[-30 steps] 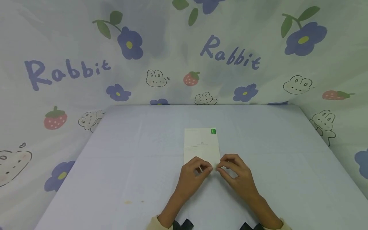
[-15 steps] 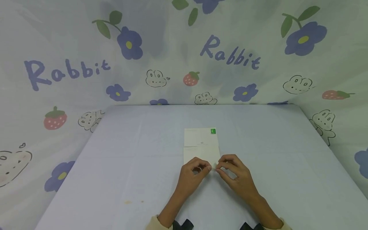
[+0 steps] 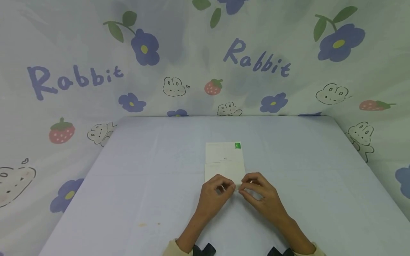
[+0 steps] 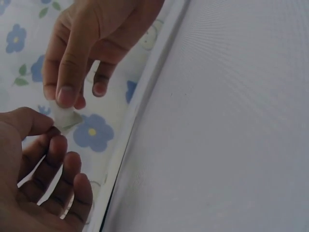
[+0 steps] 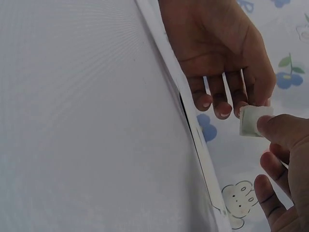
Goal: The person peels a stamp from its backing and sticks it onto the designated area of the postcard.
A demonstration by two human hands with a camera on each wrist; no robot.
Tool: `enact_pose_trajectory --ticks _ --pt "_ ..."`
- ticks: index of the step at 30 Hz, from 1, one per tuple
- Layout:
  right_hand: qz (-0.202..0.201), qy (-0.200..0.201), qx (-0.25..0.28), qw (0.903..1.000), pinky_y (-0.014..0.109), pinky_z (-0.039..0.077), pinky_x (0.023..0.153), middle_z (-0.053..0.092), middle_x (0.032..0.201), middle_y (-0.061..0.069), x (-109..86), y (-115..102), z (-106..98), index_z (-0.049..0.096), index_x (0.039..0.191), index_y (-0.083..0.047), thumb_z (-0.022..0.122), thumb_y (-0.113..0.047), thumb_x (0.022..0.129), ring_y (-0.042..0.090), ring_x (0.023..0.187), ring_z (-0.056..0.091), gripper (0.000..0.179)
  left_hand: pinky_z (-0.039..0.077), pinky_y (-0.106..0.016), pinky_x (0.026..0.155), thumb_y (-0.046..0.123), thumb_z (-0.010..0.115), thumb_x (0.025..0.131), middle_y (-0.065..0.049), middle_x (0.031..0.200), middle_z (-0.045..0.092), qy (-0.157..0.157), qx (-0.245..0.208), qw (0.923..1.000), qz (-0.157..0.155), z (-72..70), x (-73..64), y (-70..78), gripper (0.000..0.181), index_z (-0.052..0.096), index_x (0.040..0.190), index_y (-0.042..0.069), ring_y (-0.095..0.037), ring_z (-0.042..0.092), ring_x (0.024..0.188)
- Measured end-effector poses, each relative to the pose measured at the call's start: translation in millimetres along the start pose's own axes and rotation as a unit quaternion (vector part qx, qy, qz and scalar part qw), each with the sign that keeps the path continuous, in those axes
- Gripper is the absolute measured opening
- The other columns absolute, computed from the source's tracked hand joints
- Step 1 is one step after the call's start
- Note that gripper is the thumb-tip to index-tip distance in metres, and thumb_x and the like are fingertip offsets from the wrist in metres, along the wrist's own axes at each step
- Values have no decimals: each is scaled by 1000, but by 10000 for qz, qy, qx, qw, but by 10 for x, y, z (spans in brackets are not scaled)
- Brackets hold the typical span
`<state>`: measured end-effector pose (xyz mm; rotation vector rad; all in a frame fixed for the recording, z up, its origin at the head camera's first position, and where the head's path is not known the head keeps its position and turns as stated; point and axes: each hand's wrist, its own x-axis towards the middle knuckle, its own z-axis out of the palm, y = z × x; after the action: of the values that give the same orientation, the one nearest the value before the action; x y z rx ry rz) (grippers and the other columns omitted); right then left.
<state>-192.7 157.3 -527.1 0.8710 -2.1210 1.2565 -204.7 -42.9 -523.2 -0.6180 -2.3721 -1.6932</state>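
Note:
A pale postcard or envelope (image 3: 222, 153) with a green stamp (image 3: 237, 145) in its far right corner lies on the table in the head view. Its near edge is hidden by the hands. Just over that edge, my left hand (image 3: 214, 199) and right hand (image 3: 265, 197) meet fingertip to fingertip. Between them is a small, pale square piece of paper (image 5: 249, 121), about stamp-sized. My right thumb and a finger pinch it. In the left wrist view, my left thumb and index finger pinch a corner of the piece, which looks slightly bent.
A white cloth covers the table (image 3: 144, 199), with small yellowish spots at the left front. Behind and beside it hangs a curtain (image 3: 192, 53) printed with flowers, rabbits and strawberries. Black wrist straps (image 3: 204, 250) show at the bottom of the head view.
My right fingertips have shifted slightly left, closer to the left ones. The postcard or envelope has stayed in place, and the left hand has hardly moved.

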Motion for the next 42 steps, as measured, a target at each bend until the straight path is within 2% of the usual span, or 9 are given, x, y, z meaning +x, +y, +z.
enact_pose_trajectory --ticks 5,11,16,23,31,38,42 --pt "-11 -37 -33 10000 18 48 87 61 111 7 1 5 8 75 98 -7 84 10 72 19 97 60 32 54 -26 65 20 71 95 11 88 63 445 155 9984 297 -5 14 -10 6 74 92 15 -8 60 80" --pt "626 65 -493 9968 17 49 82 61 112 3 4 13 -55 72 94 -13 81 7 78 16 97 61 27 54 -25 65 17 71 95 10 90 62 851 275 9957 229 -17 22 -15 5 74 94 13 -7 61 81" --pt "982 387 -834 9909 24 52 74 61 110 3 11 92 -128 72 93 -9 79 7 81 16 94 60 21 54 -25 66 19 71 95 12 90 62 829 213 9963 73 -28 24 -3 6 74 94 14 -8 60 82" --pt "1500 706 -1189 9790 18 50 75 61 109 3 -21 286 -226 73 95 -7 78 4 84 13 91 59 17 54 -25 66 21 70 96 13 90 61 779 177 9968 102 -19 22 -18 9 74 94 12 -8 60 81" --pt "2327 694 -1149 9632 13 47 78 61 110 -2 -56 363 -249 74 95 -8 76 -2 88 11 97 58 10 54 -25 65 21 71 95 13 90 61 728 181 9971 154 -6 19 -32 9 74 93 13 -8 60 81" --pt "2509 616 -1308 9572 17 49 76 61 111 3 -57 369 -263 74 98 -5 73 -2 91 14 93 59 8 54 -25 64 21 71 95 14 89 60 716 217 9971 152 -8 18 -25 8 74 93 14 -8 60 80" --pt "2681 623 -1386 9513 17 49 74 61 110 3 -52 377 -277 73 95 -5 75 -3 89 15 92 60 7 54 -25 64 18 72 94 14 89 60 712 229 9971 162 -12 22 -15 4 74 93 15 -8 60 80"
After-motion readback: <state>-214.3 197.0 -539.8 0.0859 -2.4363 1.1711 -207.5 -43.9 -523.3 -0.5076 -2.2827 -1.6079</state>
